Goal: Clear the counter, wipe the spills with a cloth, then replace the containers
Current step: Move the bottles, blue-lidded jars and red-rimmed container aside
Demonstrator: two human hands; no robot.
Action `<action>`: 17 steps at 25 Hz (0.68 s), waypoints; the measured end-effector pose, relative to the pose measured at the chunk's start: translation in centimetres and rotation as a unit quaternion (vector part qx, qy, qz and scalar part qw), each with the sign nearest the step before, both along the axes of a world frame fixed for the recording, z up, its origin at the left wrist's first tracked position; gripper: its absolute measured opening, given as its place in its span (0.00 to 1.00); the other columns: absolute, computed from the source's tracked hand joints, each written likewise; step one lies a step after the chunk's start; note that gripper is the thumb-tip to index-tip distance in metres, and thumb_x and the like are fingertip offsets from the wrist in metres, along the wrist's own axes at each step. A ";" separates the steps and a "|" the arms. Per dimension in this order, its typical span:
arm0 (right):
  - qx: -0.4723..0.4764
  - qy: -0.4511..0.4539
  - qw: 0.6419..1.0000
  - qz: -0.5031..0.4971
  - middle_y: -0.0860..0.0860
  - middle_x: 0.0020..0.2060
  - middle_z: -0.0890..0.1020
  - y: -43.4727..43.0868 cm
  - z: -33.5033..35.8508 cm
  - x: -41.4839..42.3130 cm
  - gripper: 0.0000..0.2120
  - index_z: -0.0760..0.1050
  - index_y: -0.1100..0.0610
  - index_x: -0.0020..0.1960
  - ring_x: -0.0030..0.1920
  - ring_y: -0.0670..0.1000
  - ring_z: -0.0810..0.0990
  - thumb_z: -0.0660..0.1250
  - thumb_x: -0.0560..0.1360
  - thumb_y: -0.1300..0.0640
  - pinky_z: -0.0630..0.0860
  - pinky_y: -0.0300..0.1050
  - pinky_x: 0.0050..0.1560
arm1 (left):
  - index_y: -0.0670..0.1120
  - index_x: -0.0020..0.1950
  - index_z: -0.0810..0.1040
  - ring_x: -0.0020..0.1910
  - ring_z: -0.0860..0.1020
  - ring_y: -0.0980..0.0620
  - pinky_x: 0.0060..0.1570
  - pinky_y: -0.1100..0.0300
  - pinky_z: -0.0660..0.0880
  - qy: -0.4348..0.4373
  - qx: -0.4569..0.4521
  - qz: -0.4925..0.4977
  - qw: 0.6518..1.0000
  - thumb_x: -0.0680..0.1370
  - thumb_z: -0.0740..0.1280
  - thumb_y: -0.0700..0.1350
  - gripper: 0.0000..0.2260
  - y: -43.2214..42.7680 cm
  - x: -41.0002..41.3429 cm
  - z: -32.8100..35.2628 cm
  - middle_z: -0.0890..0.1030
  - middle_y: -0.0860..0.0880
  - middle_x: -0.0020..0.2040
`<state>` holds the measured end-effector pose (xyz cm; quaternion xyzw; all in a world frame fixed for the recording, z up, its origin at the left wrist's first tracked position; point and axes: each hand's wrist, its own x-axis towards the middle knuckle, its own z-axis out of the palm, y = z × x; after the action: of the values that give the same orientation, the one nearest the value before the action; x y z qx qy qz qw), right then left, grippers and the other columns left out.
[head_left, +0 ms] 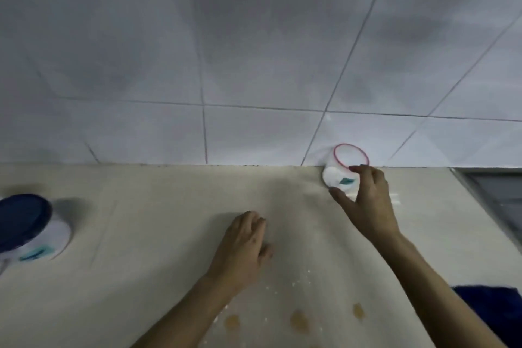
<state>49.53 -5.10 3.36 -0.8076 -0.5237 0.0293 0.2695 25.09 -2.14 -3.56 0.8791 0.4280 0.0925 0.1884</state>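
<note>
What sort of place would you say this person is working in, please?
Most likely a home kitchen: a pale counter runs along a white tiled wall, two plastic tubs stand on it, and brownish spills with white crumbs mark its near edge.

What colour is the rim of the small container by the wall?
Red or pinkish-red, on the clear container, seen in the head view.
</note>
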 end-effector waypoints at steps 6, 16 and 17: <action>-0.110 0.010 0.994 -0.002 0.62 0.74 0.58 6.3 -2.0 6.5 0.48 0.55 0.53 0.75 0.71 0.65 0.63 0.76 0.64 0.42 0.67 0.62 0.66 | 0.47 0.71 0.68 0.72 0.67 0.41 0.73 0.50 0.53 0.137 0.046 0.010 0.990 0.76 0.54 0.62 0.29 0.8 5.0 -1.9 0.68 0.39 0.73; 0.009 0.070 0.994 0.079 0.57 0.64 0.71 3.8 -3.2 2.8 0.45 0.60 0.50 0.71 0.57 0.59 0.77 0.79 0.61 0.46 0.76 0.52 0.54 | 0.49 0.75 0.62 0.77 0.54 0.48 0.76 0.57 0.39 0.067 0.065 0.040 0.995 0.76 0.42 0.66 0.34 0.8 2.7 -1.6 0.58 0.45 0.78; 0.014 0.081 0.992 0.095 0.57 0.64 0.71 3.3 -2.7 1.1 0.45 0.60 0.50 0.71 0.57 0.58 0.77 0.79 0.61 0.46 0.75 0.50 0.53 | 0.47 0.74 0.64 0.77 0.57 0.48 0.76 0.56 0.41 0.059 0.064 0.068 0.994 0.77 0.42 0.64 0.33 0.3 1.4 -1.2 0.61 0.44 0.77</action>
<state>50.67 -1.83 0.62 -0.7455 -0.5749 0.1126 0.3178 26.52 -1.80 -4.76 0.8621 0.4905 0.0798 0.0996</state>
